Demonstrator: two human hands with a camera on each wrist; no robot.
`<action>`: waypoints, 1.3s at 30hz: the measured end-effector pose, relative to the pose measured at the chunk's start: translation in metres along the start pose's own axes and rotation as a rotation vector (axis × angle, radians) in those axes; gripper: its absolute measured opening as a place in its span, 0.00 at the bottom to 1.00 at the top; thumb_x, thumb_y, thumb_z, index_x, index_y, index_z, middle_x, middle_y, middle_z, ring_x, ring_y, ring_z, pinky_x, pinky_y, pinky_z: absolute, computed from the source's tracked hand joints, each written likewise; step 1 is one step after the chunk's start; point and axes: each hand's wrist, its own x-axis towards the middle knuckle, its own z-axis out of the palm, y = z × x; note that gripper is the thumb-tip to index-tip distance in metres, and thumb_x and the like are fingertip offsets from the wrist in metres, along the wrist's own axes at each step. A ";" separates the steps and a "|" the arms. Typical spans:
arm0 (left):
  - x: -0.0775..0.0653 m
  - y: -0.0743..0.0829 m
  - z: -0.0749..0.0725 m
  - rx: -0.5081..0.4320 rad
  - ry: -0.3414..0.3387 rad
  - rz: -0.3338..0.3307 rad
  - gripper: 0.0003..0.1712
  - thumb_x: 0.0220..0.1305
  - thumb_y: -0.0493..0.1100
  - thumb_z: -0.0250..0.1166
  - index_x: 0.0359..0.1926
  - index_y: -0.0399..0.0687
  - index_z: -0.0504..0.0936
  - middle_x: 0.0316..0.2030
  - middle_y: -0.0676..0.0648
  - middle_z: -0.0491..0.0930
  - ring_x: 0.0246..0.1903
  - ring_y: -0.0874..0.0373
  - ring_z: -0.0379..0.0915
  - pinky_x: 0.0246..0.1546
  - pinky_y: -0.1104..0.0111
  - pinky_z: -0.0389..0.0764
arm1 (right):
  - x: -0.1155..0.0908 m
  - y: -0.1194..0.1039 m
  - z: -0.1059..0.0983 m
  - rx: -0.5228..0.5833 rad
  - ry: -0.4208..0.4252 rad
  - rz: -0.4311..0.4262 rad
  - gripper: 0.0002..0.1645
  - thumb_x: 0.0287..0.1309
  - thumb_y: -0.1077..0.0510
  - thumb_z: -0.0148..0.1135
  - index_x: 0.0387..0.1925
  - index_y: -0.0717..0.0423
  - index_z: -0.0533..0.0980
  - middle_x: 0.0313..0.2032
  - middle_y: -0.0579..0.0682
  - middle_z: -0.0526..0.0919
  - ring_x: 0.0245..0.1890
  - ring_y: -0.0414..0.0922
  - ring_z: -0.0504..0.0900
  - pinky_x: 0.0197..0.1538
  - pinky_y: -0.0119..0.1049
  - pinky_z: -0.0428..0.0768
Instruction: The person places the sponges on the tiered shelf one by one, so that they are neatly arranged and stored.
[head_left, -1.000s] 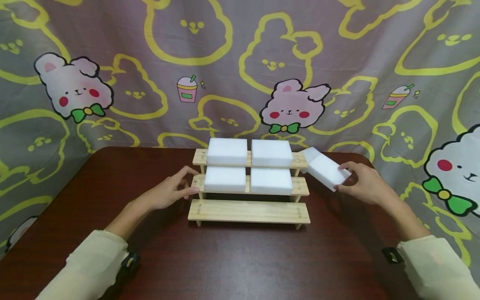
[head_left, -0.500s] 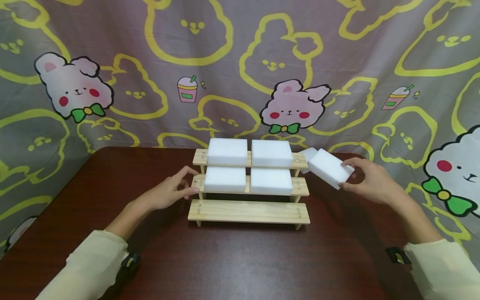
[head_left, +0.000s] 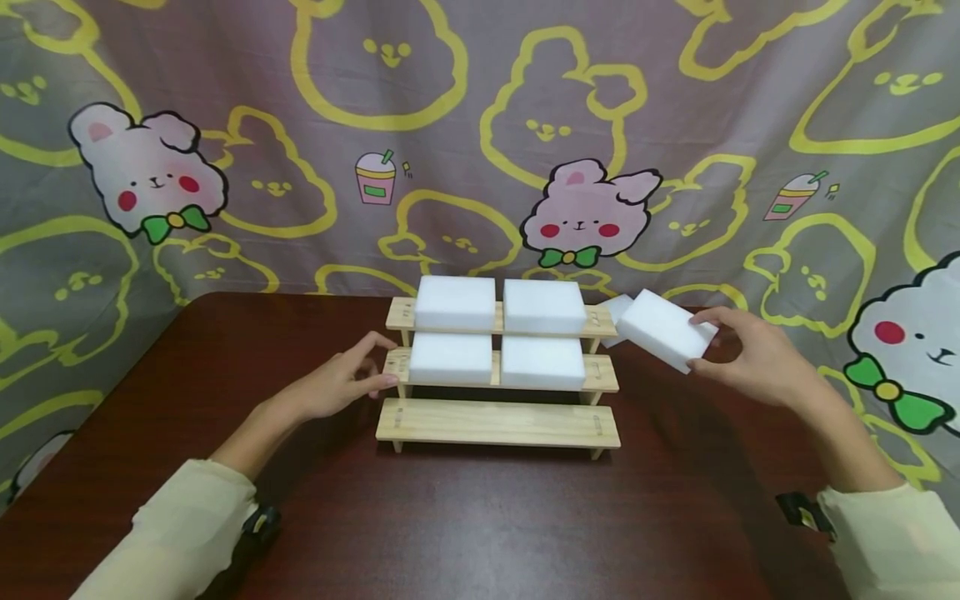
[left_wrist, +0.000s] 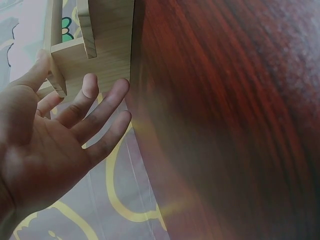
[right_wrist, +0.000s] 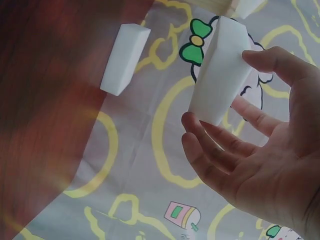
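Observation:
A three-step wooden display rack (head_left: 495,425) stands on the table. Two white sponges (head_left: 456,304) sit on its top step and two more (head_left: 542,362) on its middle step; the bottom step is bare. My left hand (head_left: 341,379) grips the left end of the middle step between thumb and index finger, its other fingers spread below in the left wrist view. To the right of the rack, my right hand (head_left: 765,358) pinches a tilted white sponge (head_left: 666,331) by its near end. The right wrist view shows this sponge (right_wrist: 222,75) raised off the table.
Another white sponge (head_left: 617,312) lies on the table behind the held one, partly covered by it in the head view. The dark wooden table (head_left: 480,525) ends at a patterned curtain (head_left: 450,150) behind the rack.
My right hand has lifted the sponge and drawn it slightly to the right, away from the sponge behind. My left hand has stayed on the rack.

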 end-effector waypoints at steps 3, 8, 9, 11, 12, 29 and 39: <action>0.000 0.000 0.000 0.002 0.001 0.001 0.28 0.77 0.47 0.63 0.68 0.44 0.61 0.28 0.43 0.81 0.30 0.49 0.76 0.36 0.60 0.73 | -0.002 -0.001 -0.003 0.007 0.007 0.009 0.36 0.52 0.58 0.80 0.58 0.66 0.72 0.49 0.69 0.79 0.43 0.63 0.81 0.40 0.54 0.81; 0.000 0.001 0.000 0.005 0.002 -0.001 0.28 0.77 0.47 0.63 0.68 0.44 0.61 0.28 0.43 0.81 0.30 0.49 0.76 0.35 0.61 0.73 | -0.005 -0.003 -0.009 0.028 0.011 0.025 0.36 0.53 0.60 0.79 0.59 0.66 0.71 0.48 0.69 0.78 0.42 0.63 0.80 0.39 0.54 0.83; 0.000 0.001 0.000 0.006 0.002 -0.002 0.28 0.77 0.47 0.63 0.68 0.44 0.61 0.28 0.43 0.81 0.30 0.49 0.76 0.35 0.61 0.73 | -0.006 -0.004 -0.010 0.036 0.011 0.027 0.36 0.53 0.60 0.79 0.60 0.66 0.71 0.48 0.69 0.78 0.42 0.63 0.80 0.39 0.54 0.83; 0.000 0.001 0.000 0.007 0.001 -0.003 0.28 0.77 0.47 0.63 0.68 0.44 0.61 0.28 0.43 0.81 0.30 0.49 0.76 0.35 0.61 0.73 | -0.007 -0.007 -0.013 0.053 0.013 0.025 0.37 0.54 0.60 0.79 0.61 0.65 0.71 0.47 0.69 0.78 0.42 0.63 0.80 0.39 0.53 0.83; 0.000 0.000 0.000 0.007 0.001 -0.003 0.28 0.77 0.47 0.63 0.68 0.44 0.61 0.28 0.43 0.81 0.30 0.49 0.76 0.35 0.61 0.73 | -0.007 -0.008 -0.014 0.063 0.018 0.021 0.36 0.54 0.60 0.79 0.61 0.65 0.71 0.47 0.69 0.78 0.41 0.62 0.80 0.38 0.52 0.83; -0.001 0.001 0.000 -0.001 -0.010 -0.009 0.28 0.77 0.47 0.62 0.68 0.44 0.60 0.29 0.43 0.81 0.31 0.49 0.77 0.36 0.59 0.74 | -0.013 -0.026 -0.015 0.123 0.045 -0.068 0.35 0.52 0.62 0.79 0.60 0.60 0.73 0.46 0.62 0.81 0.38 0.55 0.84 0.36 0.27 0.79; 0.000 0.001 0.000 0.003 -0.010 0.001 0.28 0.78 0.47 0.62 0.68 0.44 0.60 0.28 0.43 0.81 0.30 0.49 0.77 0.37 0.59 0.74 | -0.014 -0.031 -0.012 0.184 0.012 -0.158 0.34 0.52 0.65 0.78 0.60 0.58 0.74 0.53 0.59 0.78 0.42 0.58 0.83 0.38 0.28 0.81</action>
